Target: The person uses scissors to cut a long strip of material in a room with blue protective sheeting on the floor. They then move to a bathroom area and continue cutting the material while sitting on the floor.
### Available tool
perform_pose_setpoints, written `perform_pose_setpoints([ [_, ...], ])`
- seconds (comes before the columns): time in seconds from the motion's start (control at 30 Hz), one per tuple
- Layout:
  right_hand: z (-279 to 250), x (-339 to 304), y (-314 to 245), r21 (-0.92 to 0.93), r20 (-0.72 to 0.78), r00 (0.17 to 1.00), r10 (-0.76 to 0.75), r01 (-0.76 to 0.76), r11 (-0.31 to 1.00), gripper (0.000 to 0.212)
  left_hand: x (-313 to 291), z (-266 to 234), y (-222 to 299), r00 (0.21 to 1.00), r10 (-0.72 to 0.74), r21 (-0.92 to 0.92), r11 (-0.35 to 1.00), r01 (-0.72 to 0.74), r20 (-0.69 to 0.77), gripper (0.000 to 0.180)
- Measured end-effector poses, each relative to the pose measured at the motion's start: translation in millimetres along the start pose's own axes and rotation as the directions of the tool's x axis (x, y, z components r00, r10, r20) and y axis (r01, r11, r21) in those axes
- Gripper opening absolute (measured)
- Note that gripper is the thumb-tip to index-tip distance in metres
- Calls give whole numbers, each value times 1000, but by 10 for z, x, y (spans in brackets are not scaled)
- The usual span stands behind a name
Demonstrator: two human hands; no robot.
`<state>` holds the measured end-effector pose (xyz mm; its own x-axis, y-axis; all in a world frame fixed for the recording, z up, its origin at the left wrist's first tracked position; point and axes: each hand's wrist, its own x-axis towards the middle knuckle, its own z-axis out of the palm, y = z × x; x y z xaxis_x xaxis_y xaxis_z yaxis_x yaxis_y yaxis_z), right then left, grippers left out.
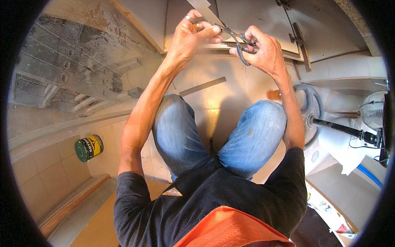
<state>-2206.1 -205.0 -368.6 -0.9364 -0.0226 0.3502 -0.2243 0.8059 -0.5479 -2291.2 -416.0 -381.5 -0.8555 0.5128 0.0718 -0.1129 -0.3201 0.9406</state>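
My right hand [267, 51] has its thumb and fingers through the dark handles of a pair of scissors [240, 52], raised ahead of my knees. The scissors' blades point up and left toward my left hand [191, 37]. Between its thumb and fingers, my left hand pinches a thin, pale grey strip of sheet material [207, 11], which runs up past the frame's top edge. The blades meet the strip close to my left fingertips; how far they are apart is hard to make out.
Cabinet panels [259, 20] with metal hinges stand ahead. A flat wooden strip [203, 86] lies on the tiled floor beyond my knees. On the left are a paint can [88, 148] and stacked grey panels [61, 61]. A stand fan [343, 128] and an orange bottle [273, 95] are on the right.
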Motion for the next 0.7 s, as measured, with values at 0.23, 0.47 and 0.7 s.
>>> perform_pose_setpoints([
  [0.23,-53,-22,-3,-101,-32,999,-42,39,994,47,-23,-28,34,995,-59,-86,994,66,80,10],
  [0.47,-49,-25,-5,-46,-5,1000,-28,28,999,48,3,-38,-9,997,64,-3,998,-64,37,16],
  [0.7,-71,-49,-3,-29,21,1000,1,0,1000,49,-19,4,-16,998,64,-20,998,-64,0,19],
])
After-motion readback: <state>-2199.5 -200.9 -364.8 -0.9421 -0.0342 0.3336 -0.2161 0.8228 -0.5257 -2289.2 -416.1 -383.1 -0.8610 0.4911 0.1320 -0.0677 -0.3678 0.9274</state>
